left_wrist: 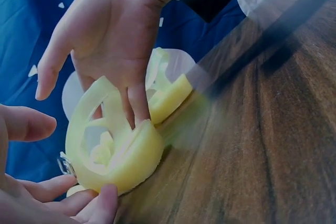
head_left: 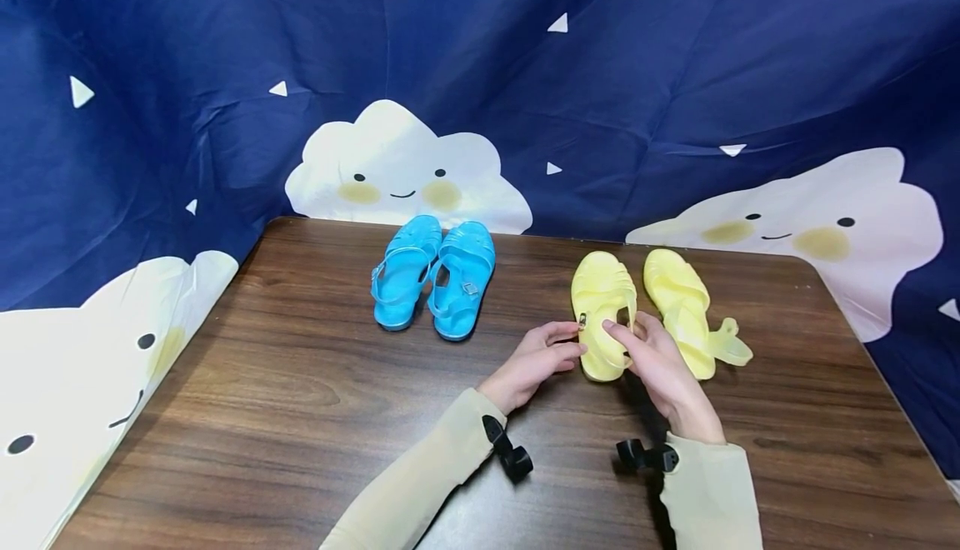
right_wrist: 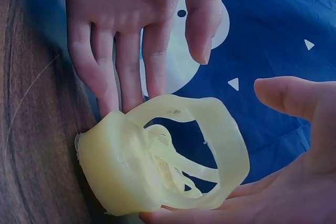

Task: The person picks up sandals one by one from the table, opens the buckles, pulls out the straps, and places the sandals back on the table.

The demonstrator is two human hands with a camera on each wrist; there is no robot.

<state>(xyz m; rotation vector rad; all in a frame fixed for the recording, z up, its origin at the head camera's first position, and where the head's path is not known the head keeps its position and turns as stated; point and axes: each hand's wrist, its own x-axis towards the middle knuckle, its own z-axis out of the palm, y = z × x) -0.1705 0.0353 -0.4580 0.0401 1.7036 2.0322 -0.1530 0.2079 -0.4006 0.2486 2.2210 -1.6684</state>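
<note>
In the head view we see a yellow sandal (head_left: 596, 339) at 4 o'clock from the frame's centre, toe toward 12, between the left grip (head_left: 527, 367) at its 8 o'clock and the right grip (head_left: 666, 371) at its 4 o'clock. Both are released, fingers uncurled; the left one's fingertips touch the sandal. At 3 o'clock from it, a second yellow sandal (head_left: 686, 325) lies on the table (head_left: 315, 417), and well apart, toward 9 o'clock, we find a pair of blue sandals (head_left: 401, 282), with blue cloth (head_left: 480, 33) beyond at 12. In the left wrist view we have the left grip's fingers against the yellow sandal between 7 and 8 o'clock, near a metal buckle (left_wrist: 66, 165); the right grip is at 12 o'clock, thumb clear of the sandal. In the right wrist view we look at the heel close up, the left grip's straight fingers between 11 and 12 o'clock, the right grip at 3 o'clock, its fingers partly hidden behind the sandal.
</note>
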